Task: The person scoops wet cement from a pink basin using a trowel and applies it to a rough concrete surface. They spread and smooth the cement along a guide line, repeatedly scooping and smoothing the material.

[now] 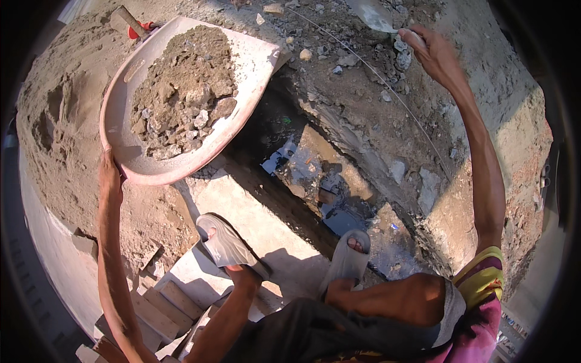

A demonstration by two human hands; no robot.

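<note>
A pale, pinkish scoop-shaped pan (254,54) is at the upper left, beside the ditch. A heap of damp soil and broken stones (181,91) lies in it. My left hand (110,172) is closed on the near left part of the pan's rim, its fingers partly hidden by the rim. At the upper right, my right hand (433,53) is wrapped round the handle of a trowel. The grey metal trowel blade (370,15) points to the upper left over loose rubble and is cut off by the picture's edge.
A narrow ditch with dark water (342,221) runs diagonally between the pale concrete ledge (296,266) and a dirt bank (363,121). My sandalled feet straddle its near end. A thin string (387,85) crosses the bank. Stacked bricks (163,314) and a wooden-handled tool (130,21) lie leftward.
</note>
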